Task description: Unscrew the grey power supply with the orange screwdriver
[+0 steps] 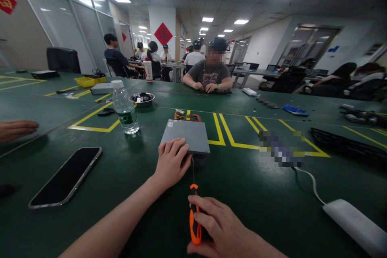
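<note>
A grey metal computer power supply [189, 131] lies on the green table, a bundle of coloured wires [187, 117] coming out of its far side. My left hand [172, 161] grips its near left corner, fingers over the top and thumb by the near edge. In my right hand [216, 223] is a screwdriver [195, 213] with an orange and black handle, held between thumb and fingers. Its thin shaft points away from me to the near face of the power supply, beside my left thumb. Whether the tip sits in a screw is too small to tell.
Left of the power supply stand a water bottle [125, 111] and a metal bowl [143, 98] of small parts. A phone [68, 177] lies nearer. Another person's hand [18, 129] rests at far left. To the right is a white adapter [353, 223] with a cable. A person [208, 72] sits opposite.
</note>
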`<state>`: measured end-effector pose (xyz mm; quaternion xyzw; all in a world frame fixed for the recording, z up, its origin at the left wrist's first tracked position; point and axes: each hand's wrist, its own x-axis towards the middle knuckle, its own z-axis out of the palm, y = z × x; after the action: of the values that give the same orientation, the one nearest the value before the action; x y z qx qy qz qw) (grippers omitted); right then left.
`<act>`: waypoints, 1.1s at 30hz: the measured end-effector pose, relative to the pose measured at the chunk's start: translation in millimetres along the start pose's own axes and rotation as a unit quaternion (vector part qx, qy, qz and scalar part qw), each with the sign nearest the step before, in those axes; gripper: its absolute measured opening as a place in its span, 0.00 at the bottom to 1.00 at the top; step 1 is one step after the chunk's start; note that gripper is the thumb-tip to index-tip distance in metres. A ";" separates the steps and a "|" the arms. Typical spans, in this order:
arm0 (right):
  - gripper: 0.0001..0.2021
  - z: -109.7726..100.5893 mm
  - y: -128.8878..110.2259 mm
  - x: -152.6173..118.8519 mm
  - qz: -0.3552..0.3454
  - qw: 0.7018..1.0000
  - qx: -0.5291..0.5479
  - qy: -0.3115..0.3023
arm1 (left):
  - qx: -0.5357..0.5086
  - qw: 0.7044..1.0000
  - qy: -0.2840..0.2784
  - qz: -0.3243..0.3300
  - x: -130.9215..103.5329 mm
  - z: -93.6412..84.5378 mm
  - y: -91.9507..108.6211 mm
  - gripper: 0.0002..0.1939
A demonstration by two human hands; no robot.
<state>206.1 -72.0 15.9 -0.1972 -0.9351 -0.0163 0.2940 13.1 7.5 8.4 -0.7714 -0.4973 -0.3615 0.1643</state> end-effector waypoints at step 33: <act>0.15 22.4 -60.3 22.4 0.259 0.923 -0.267 0.101 | -0.023 1.000 0.009 0.012 -0.4 -15.9 5.4 0.14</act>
<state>154.3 -116.2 15.0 -0.5005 -0.7778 -0.2084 0.3179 11.5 -5.0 19.5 -0.7777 -0.4780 -0.3774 0.1554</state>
